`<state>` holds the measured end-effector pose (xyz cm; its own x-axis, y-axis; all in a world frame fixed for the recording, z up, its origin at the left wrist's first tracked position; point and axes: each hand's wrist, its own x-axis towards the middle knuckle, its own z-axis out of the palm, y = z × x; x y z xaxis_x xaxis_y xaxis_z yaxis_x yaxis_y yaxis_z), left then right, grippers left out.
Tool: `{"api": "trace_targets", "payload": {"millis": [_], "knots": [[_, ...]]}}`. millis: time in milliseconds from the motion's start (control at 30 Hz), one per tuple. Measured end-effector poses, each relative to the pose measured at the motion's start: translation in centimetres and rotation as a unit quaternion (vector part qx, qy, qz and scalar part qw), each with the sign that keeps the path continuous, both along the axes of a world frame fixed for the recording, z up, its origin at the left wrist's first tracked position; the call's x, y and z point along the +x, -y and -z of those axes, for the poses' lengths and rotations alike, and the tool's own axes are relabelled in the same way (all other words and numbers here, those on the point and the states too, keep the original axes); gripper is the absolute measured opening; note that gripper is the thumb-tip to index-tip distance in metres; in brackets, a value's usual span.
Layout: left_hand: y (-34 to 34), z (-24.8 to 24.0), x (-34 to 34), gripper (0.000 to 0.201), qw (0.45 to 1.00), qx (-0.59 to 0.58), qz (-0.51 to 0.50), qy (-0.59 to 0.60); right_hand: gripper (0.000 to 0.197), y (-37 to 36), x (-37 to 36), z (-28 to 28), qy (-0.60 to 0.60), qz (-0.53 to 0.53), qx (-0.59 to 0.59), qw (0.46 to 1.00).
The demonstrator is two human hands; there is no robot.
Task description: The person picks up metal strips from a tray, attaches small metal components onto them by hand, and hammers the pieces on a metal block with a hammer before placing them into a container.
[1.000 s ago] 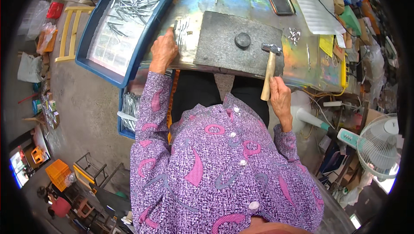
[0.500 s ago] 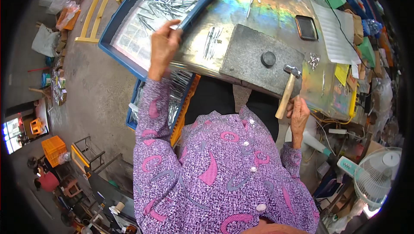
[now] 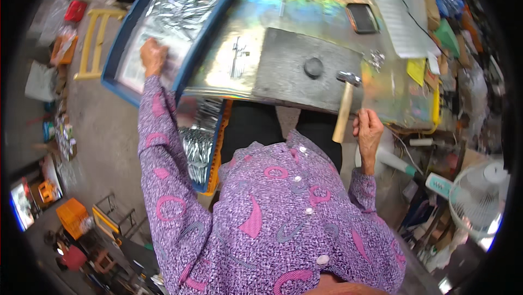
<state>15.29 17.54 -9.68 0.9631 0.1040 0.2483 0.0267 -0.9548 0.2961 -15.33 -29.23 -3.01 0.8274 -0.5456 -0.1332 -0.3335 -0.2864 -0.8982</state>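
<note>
My left hand is over the near part of a blue tray, above its pale bottom. Its fingers are smeared by motion, so what they hold, if anything, does not show. A heap of thin silvery metal pieces fills the far part of that tray. My right hand is closed at the table's near edge, beside the wooden handle of a hammer; its fingertips are hidden. The hammer's head rests on a dark flat slab, near a small round black block. Several thin metal pieces lie left of the slab.
A second blue bin of metal pieces sits below the tray by an orange crate. On the shiny table are a dark-screened phone-like device, small silvery bits and white foam sheeting. A fan stands at right.
My left hand has moved left, from the tray's right rim to over its near inside. My right hand stays closed beside the hammer. The whole view has shifted slightly.
</note>
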Motion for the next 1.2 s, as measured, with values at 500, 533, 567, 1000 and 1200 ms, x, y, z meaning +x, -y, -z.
{"api": "trace_targets", "payload": {"millis": [500,533,567,1000,1200], "knots": [[0.7,-0.9,-1.6,0.048,0.987,-0.13,-0.075,-0.058,0.016,8.9,6.6,3.4,0.075,0.059,0.055,0.994],[0.0,-0.8,-1.6,0.053,0.963,-0.25,-0.068,-0.073,0.015,9.2,7.4,4.0,0.071,0.032,0.029,0.997],[-0.6,-0.8,-1.9,0.057,0.924,-0.366,-0.059,-0.088,0.015,9.8,8.3,4.9,0.072,0.033,0.028,0.996],[3.5,-8.6,-9.5,0.026,0.691,-0.71,0.105,-0.084,0.012,11.1,13.7,8.0,0.028,-0.122,-0.508,0.853],[10.6,-12.3,-13.2,0.019,0.689,-0.699,0.141,-0.131,0.017,10.7,14.4,6.5,-0.074,-0.203,-0.588,0.78]]}}
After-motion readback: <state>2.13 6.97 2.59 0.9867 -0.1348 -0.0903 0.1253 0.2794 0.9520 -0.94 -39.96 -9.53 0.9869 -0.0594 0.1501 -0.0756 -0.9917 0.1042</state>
